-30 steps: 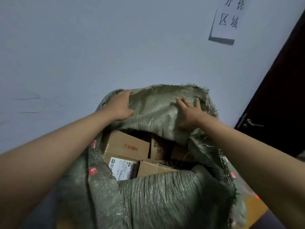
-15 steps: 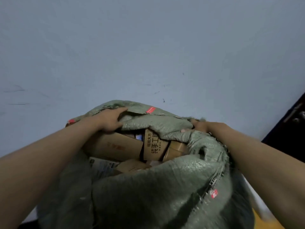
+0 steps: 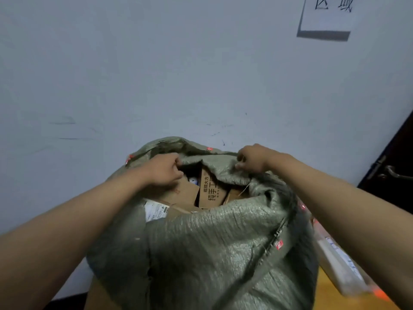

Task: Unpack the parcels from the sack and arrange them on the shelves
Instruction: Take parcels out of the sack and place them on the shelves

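A grey-green woven sack [image 3: 214, 247] stands against the wall with its mouth open toward me. Inside lie several cardboard parcels: a brown box with black printed characters [image 3: 211, 192], a plain brown box [image 3: 183, 194] to its left, and a parcel with a white shipping label [image 3: 155, 210] at the left edge. My left hand [image 3: 164, 170] grips the far rim of the sack on the left. My right hand [image 3: 253, 158] pinches the same rim on the right. The lower parcels are hidden by the sack's near wall.
A pale wall [image 3: 178, 74] rises right behind the sack, with a paper sign [image 3: 328, 14] at the upper right. A dark door with a metal handle [image 3: 390, 171] stands at the right. A long pale wrapped parcel [image 3: 339, 262] lies on a yellow-orange surface [image 3: 330, 296] beside the sack.
Both hands went from lying flat on the raised sack flap to gripping its rim, and the flap is now pushed down and back, exposing the boxes. The view has tilted up slightly.
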